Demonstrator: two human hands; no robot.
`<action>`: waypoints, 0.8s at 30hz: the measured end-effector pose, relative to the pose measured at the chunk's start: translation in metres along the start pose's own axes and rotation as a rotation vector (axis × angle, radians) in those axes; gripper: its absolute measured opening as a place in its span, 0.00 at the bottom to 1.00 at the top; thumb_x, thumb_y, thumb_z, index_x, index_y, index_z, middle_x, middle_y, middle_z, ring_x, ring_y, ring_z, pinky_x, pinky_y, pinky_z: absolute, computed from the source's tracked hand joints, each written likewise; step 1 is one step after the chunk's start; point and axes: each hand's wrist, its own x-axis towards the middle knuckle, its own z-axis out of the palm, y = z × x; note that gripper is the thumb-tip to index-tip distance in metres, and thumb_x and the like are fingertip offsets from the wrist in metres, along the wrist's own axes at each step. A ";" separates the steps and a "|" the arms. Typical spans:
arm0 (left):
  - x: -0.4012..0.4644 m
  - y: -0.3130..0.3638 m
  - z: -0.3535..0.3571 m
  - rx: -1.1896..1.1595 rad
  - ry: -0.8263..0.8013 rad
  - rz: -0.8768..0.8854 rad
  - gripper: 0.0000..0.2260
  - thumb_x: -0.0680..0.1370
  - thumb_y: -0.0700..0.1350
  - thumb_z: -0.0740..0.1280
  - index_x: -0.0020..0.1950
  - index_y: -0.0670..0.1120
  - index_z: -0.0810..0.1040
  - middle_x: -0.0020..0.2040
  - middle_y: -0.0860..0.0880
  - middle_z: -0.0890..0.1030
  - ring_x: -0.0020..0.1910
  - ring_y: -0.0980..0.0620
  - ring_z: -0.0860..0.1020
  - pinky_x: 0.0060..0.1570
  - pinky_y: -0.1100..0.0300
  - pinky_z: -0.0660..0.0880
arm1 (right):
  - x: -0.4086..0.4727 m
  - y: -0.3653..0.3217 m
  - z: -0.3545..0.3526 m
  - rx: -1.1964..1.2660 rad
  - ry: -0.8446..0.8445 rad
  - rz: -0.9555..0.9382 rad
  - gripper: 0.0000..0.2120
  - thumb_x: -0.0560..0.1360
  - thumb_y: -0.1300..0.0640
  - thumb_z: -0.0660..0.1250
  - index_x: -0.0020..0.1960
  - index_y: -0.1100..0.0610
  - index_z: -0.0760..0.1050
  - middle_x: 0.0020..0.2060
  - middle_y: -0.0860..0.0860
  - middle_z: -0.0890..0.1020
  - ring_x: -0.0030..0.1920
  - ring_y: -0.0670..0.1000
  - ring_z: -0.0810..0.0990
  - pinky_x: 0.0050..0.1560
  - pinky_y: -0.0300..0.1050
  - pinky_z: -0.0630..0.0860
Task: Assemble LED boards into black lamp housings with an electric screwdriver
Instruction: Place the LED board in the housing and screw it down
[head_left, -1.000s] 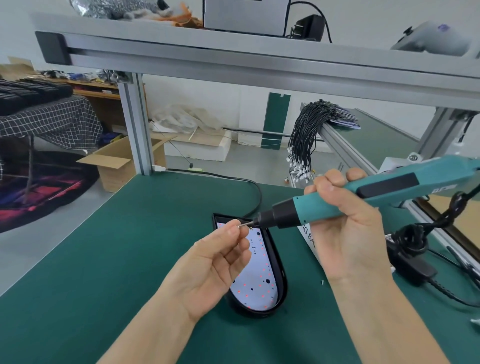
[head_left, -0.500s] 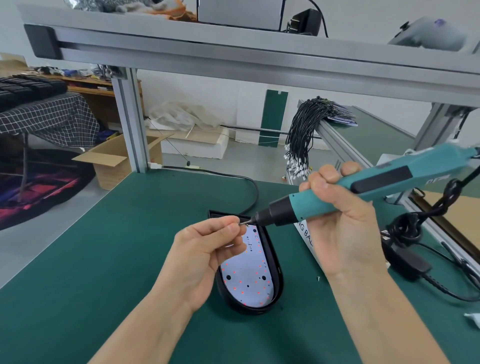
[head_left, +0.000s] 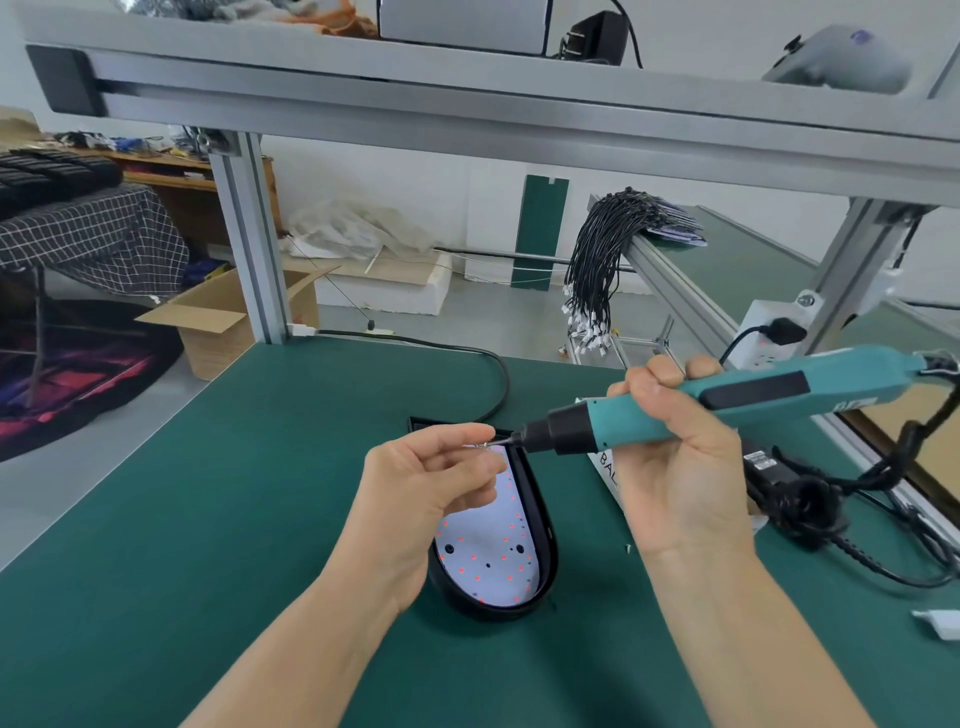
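Right hand (head_left: 680, 457) gripping the teal electric screwdriver (head_left: 701, 402), fingers curled over the top of the barrel, thumb side underneath. Tool lying nearly level, slightly tilted, black nose and bit pointing toward 9 o'clock, tail end running off toward 3 o'clock with a black cord (head_left: 919, 441) hanging from it.

Left hand (head_left: 441, 483) pinching a tiny screw (head_left: 485, 445) between thumb and fingertips, remaining fingers loosely curled under. Screw sitting right at the bit tip, touching or very nearly, hard to call at this size.

Both hands hovering above the black lamp housing (head_left: 540, 545), which is lying flat on the green table mat (head_left: 208, 519) roughly dead centre, rounded end toward 6 o'clock, squared end toward 12. White LED board (head_left: 485, 561) seated inside it, dotted with small red points and a few dark holes; upper part of the board hidden behind the left hand.

Around the edges: black power adapter (head_left: 795, 493) and tangled cable at 3 o'clock, a white outlet box (head_left: 763, 343) with a plug in it around 2 o'clock, a bundle of black wires (head_left: 597, 260) draped over a rail at 1 o'clock, an open cardboard box (head_left: 218, 327) on the floor at 10 o'clock, an aluminium frame beam (head_left: 467, 104) crossing at 12 o'clock.
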 end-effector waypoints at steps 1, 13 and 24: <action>0.001 0.000 0.001 0.016 -0.001 0.007 0.08 0.69 0.33 0.73 0.41 0.45 0.86 0.37 0.43 0.84 0.34 0.51 0.80 0.39 0.62 0.80 | 0.000 -0.001 0.000 0.002 0.000 0.004 0.18 0.63 0.72 0.63 0.41 0.51 0.67 0.34 0.45 0.73 0.34 0.46 0.73 0.44 0.38 0.73; 0.001 0.002 0.006 0.063 -0.005 0.005 0.07 0.69 0.31 0.73 0.43 0.42 0.85 0.37 0.43 0.84 0.34 0.52 0.81 0.37 0.64 0.79 | 0.003 -0.003 -0.009 0.029 0.081 0.034 0.18 0.63 0.72 0.63 0.42 0.51 0.67 0.34 0.45 0.74 0.33 0.46 0.74 0.40 0.37 0.76; 0.000 -0.004 0.008 -0.054 -0.040 -0.082 0.07 0.74 0.35 0.69 0.43 0.43 0.87 0.40 0.46 0.85 0.36 0.54 0.80 0.35 0.63 0.78 | 0.002 -0.004 -0.010 0.049 0.096 0.030 0.18 0.63 0.72 0.63 0.43 0.51 0.67 0.34 0.46 0.74 0.33 0.46 0.75 0.40 0.37 0.76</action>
